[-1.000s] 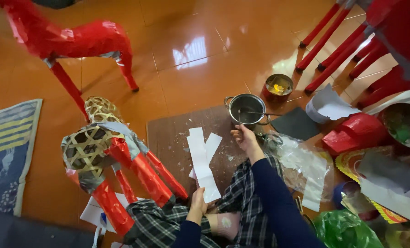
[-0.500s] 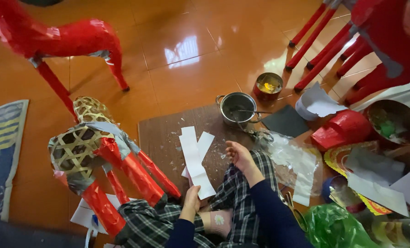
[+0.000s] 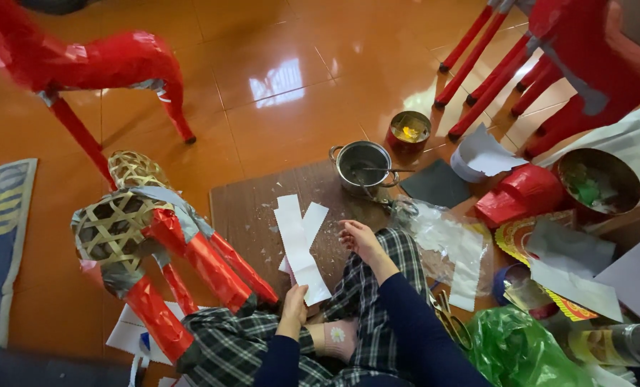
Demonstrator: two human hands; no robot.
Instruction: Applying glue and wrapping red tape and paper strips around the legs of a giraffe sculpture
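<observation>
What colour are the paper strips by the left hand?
White; the paper strips show best in the head view.

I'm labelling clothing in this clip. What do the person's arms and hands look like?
Both arms wear plain dark navy long sleeves reaching the wrists. The left hand and right hand are bare: no gloves, and no rings or watch visible.
</observation>
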